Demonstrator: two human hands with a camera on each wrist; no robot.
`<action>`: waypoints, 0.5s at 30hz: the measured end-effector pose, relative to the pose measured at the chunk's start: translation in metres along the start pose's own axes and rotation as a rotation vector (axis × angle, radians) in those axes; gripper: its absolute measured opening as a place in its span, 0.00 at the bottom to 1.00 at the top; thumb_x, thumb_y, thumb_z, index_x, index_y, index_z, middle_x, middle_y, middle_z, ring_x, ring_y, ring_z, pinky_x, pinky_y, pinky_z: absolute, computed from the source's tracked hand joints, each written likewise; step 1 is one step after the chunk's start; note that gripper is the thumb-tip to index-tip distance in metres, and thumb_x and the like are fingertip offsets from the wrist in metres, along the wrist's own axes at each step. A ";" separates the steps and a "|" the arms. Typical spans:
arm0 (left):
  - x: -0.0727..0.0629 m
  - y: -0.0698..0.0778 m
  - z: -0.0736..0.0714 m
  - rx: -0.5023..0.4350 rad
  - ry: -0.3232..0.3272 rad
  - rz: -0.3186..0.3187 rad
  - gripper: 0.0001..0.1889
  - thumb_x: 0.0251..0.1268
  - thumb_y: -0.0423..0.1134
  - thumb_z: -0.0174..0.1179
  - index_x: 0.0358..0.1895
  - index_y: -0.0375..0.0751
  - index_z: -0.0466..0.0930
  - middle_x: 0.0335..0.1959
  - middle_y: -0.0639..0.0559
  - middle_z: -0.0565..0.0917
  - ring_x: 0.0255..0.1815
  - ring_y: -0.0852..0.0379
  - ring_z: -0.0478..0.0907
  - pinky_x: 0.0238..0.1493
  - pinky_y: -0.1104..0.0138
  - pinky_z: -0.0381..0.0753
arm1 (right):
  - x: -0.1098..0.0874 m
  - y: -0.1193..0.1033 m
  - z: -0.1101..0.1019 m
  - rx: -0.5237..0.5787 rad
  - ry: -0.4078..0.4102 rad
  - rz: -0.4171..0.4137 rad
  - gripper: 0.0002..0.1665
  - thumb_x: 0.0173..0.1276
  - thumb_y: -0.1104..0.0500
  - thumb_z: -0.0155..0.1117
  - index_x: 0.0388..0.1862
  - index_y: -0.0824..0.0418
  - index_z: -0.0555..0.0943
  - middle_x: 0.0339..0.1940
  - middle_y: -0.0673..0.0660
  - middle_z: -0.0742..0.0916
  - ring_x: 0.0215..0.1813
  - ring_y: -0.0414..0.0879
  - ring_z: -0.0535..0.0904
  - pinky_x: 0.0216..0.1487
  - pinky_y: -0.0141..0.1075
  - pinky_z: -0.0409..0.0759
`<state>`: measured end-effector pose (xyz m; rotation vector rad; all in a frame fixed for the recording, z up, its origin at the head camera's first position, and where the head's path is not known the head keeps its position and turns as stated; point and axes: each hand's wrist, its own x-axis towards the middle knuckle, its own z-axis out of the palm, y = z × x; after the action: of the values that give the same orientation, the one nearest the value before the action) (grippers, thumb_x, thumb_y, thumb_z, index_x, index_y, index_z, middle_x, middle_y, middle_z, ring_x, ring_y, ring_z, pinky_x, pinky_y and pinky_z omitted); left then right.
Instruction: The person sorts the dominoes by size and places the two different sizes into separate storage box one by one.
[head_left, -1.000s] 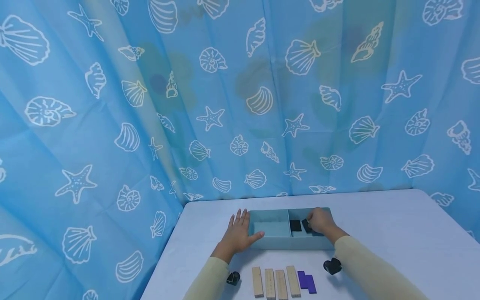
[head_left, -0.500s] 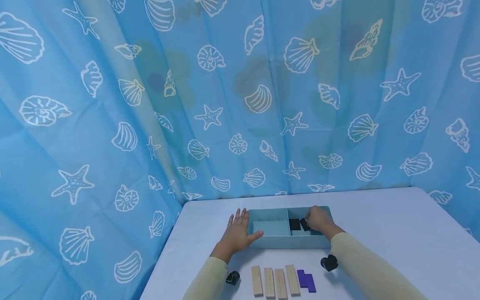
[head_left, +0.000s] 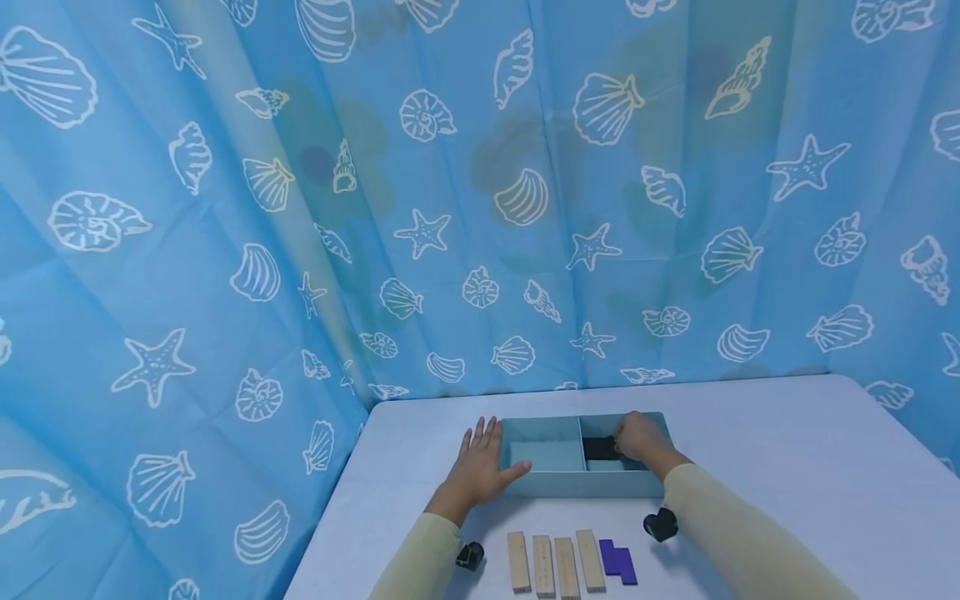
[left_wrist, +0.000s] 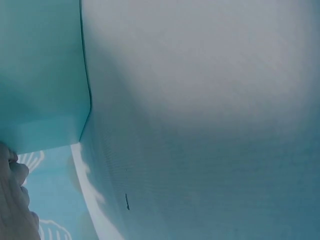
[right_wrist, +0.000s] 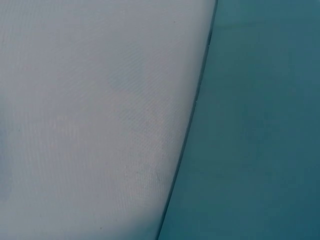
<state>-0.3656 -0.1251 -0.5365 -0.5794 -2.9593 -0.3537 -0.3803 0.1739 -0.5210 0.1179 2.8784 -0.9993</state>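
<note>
A pale blue-green box (head_left: 551,485) with two compartments stands on the white table. In its right compartment lies a flat black square piece (head_left: 597,448). My right hand (head_left: 643,437) reaches in there, fingers curled down, pinching a second black piece that is mostly hidden and meets the first one's edge. My left hand (head_left: 480,467) lies against the box's left end, fingers straight and thumb spread over the front rim; some of its fingers (left_wrist: 17,195) show at the left wrist view's lower left. The right wrist view shows just the box wall (right_wrist: 250,125) and tablecloth.
In front of the box lie several wooden blocks (head_left: 543,567) in a row, with a purple zigzag piece (head_left: 618,562) at their right. Black wrist cameras (head_left: 661,525) hang by both sleeves. A blue shell-print curtain (head_left: 480,208) hangs behind the table.
The black piece under my right fingers has gone from tilted and apart to lying up against the other black piece. My left hand stays at the box's left end.
</note>
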 end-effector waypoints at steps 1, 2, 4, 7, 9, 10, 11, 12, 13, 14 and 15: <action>0.000 0.000 0.000 0.006 0.000 -0.001 0.51 0.64 0.73 0.45 0.77 0.36 0.49 0.78 0.44 0.51 0.78 0.47 0.38 0.74 0.50 0.38 | 0.000 0.000 0.000 0.003 0.000 -0.003 0.10 0.67 0.70 0.59 0.24 0.66 0.77 0.23 0.56 0.77 0.28 0.49 0.73 0.29 0.39 0.74; 0.000 0.000 0.000 0.011 -0.001 -0.002 0.51 0.64 0.73 0.45 0.77 0.36 0.49 0.78 0.45 0.51 0.78 0.47 0.38 0.74 0.50 0.37 | 0.000 0.000 0.001 0.007 -0.003 -0.005 0.12 0.66 0.70 0.59 0.21 0.64 0.76 0.21 0.55 0.75 0.26 0.48 0.72 0.27 0.38 0.72; -0.001 0.001 0.000 0.018 -0.005 -0.005 0.51 0.64 0.73 0.44 0.77 0.36 0.49 0.78 0.45 0.50 0.78 0.48 0.38 0.74 0.50 0.37 | 0.002 0.000 0.001 0.011 -0.012 -0.010 0.16 0.66 0.70 0.60 0.17 0.62 0.73 0.17 0.53 0.72 0.23 0.47 0.69 0.25 0.36 0.69; -0.001 0.002 -0.002 0.018 -0.012 -0.008 0.51 0.63 0.74 0.43 0.77 0.36 0.48 0.78 0.45 0.50 0.78 0.48 0.37 0.74 0.50 0.37 | 0.002 -0.001 0.000 -0.005 -0.026 -0.022 0.13 0.64 0.71 0.61 0.20 0.63 0.76 0.18 0.52 0.73 0.24 0.46 0.70 0.27 0.37 0.72; -0.001 0.002 -0.003 0.013 -0.015 -0.007 0.51 0.63 0.74 0.43 0.77 0.36 0.48 0.78 0.45 0.50 0.78 0.48 0.37 0.74 0.50 0.37 | 0.003 -0.002 -0.001 -0.022 -0.034 -0.030 0.06 0.64 0.71 0.62 0.26 0.68 0.80 0.22 0.54 0.78 0.27 0.47 0.74 0.32 0.41 0.77; -0.001 0.003 -0.004 0.011 -0.017 -0.007 0.51 0.64 0.74 0.43 0.77 0.36 0.48 0.78 0.45 0.50 0.78 0.48 0.37 0.74 0.50 0.37 | 0.003 -0.003 -0.002 -0.031 -0.039 -0.034 0.02 0.63 0.71 0.62 0.31 0.70 0.81 0.26 0.56 0.80 0.30 0.49 0.76 0.36 0.43 0.79; -0.001 0.003 -0.004 0.007 -0.016 -0.006 0.51 0.63 0.74 0.44 0.77 0.36 0.48 0.78 0.44 0.50 0.78 0.48 0.38 0.74 0.50 0.37 | 0.002 -0.003 -0.003 -0.038 -0.042 -0.039 0.03 0.63 0.71 0.63 0.35 0.71 0.82 0.30 0.57 0.82 0.34 0.50 0.77 0.40 0.46 0.80; -0.001 0.003 -0.004 0.007 -0.018 -0.007 0.51 0.63 0.73 0.44 0.77 0.36 0.48 0.78 0.44 0.50 0.78 0.47 0.38 0.74 0.50 0.37 | 0.001 -0.004 -0.004 -0.045 -0.043 -0.046 0.06 0.63 0.71 0.63 0.39 0.72 0.82 0.33 0.59 0.83 0.36 0.51 0.78 0.43 0.48 0.80; -0.001 0.003 -0.004 0.006 -0.019 -0.009 0.51 0.63 0.73 0.44 0.77 0.36 0.48 0.78 0.44 0.50 0.78 0.47 0.38 0.74 0.50 0.37 | 0.001 -0.004 -0.005 -0.050 -0.045 -0.051 0.08 0.63 0.72 0.63 0.41 0.73 0.81 0.35 0.60 0.84 0.37 0.51 0.78 0.45 0.50 0.80; -0.001 0.003 -0.004 0.006 -0.021 -0.009 0.51 0.63 0.73 0.44 0.77 0.36 0.48 0.78 0.44 0.50 0.78 0.48 0.37 0.74 0.50 0.37 | 0.000 -0.004 -0.005 -0.048 -0.050 -0.051 0.09 0.63 0.72 0.63 0.42 0.73 0.81 0.36 0.60 0.84 0.38 0.52 0.78 0.46 0.51 0.80; -0.001 0.003 -0.004 0.007 -0.022 -0.011 0.51 0.63 0.73 0.44 0.77 0.36 0.48 0.78 0.45 0.50 0.78 0.48 0.37 0.74 0.50 0.37 | 0.000 -0.005 -0.005 -0.047 -0.055 -0.051 0.09 0.63 0.72 0.63 0.42 0.73 0.81 0.36 0.60 0.84 0.38 0.52 0.78 0.46 0.51 0.80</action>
<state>-0.3632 -0.1239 -0.5319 -0.5701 -2.9850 -0.3405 -0.3809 0.1735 -0.5139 0.0138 2.8665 -0.9271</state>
